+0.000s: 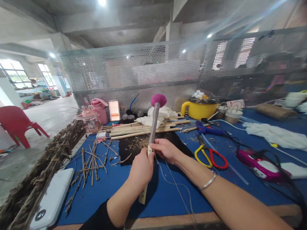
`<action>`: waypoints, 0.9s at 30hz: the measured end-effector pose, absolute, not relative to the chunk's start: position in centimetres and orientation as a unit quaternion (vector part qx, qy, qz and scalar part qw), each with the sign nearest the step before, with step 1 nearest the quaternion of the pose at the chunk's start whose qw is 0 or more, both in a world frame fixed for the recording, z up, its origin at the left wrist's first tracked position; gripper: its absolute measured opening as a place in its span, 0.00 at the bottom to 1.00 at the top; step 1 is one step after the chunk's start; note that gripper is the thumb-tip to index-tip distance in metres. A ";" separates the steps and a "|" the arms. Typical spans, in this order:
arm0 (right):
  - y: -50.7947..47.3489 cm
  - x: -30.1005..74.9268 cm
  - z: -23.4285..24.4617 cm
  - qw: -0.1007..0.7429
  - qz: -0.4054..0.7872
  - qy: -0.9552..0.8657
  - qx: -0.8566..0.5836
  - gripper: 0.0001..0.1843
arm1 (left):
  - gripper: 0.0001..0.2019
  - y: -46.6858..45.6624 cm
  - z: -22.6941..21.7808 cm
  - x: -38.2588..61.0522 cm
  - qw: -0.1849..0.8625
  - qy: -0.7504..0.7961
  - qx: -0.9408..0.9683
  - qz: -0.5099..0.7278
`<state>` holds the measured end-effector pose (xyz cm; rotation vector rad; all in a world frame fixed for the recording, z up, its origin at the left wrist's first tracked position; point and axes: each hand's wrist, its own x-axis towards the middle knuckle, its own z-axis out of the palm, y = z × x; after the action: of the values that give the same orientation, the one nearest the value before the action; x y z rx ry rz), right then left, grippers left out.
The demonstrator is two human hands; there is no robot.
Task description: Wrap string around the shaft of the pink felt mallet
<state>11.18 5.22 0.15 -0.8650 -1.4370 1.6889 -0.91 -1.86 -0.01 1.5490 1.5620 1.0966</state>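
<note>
A long wooden stick point(153, 124) with a grey wrapped upper part and a magenta fuzzy ball point(159, 100) on top stands tilted over the blue table point(117, 190). My left hand point(142, 168) is closed round the stick's middle. My right hand point(165, 150) pinches a thin grey cord point(178, 188) against the stick just above the left hand. The cord trails down toward the table's near edge. The stick's bare lower end point(142, 198) points toward me.
Yellow and red scissors point(210, 157) lie right of my hands, beside a blue glue gun point(206, 128) and a pink tool with black cables point(258, 164). Loose twigs point(91, 164), bamboo sticks point(141, 130), a yellow pot point(200, 108), white cloth point(277, 135) and a white scale point(51, 200) surround the work area.
</note>
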 end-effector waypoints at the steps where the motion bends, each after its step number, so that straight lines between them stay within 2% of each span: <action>1: 5.2 11.0 0.1 0.379 0.651 -0.562 -0.342 0.13 | 0.11 -1.9 -0.1 -0.9 0.313 0.604 0.602 0.419; 4: 5.1 10.8 0.1 0.386 0.653 -0.561 -0.332 0.14 | 0.07 -2.0 0.0 -0.6 0.325 0.597 0.592 0.434; 10: 5.2 11.4 0.1 0.350 0.728 -0.541 -0.233 0.16 | 0.15 -2.8 1.7 -0.3 0.602 0.484 0.454 0.445; 13: 5.1 11.6 0.3 0.348 0.752 -0.515 -0.220 0.18 | 0.15 -2.9 2.3 -0.5 0.655 0.441 0.441 0.427; 15: 5.1 11.5 0.3 0.356 0.745 -0.514 -0.232 0.17 | 0.13 -2.8 2.0 -0.6 0.610 0.477 0.476 0.416; 19: 5.0 11.0 0.1 0.379 0.706 -0.528 -0.282 0.15 | 0.08 -2.3 0.6 -0.5 0.329 0.593 0.587 0.442; 21: 4.9 10.8 0.1 0.385 0.695 -0.532 -0.293 0.15 | 0.07 -2.1 0.1 -0.5 0.267 0.596 0.611 0.447; 23: 4.9 10.8 0.1 0.384 0.697 -0.534 -0.285 0.15 | 0.08 -2.2 0.3 -0.5 0.313 0.577 0.607 0.447; 27: 4.9 11.3 0.4 0.359 0.737 -0.520 -0.242 0.17 | 0.13 -2.6 1.5 -0.4 0.588 0.469 0.497 0.433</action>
<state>11.32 4.92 0.40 -0.6228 -1.3398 1.8992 -0.37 -2.60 1.55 1.1583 1.0935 1.0084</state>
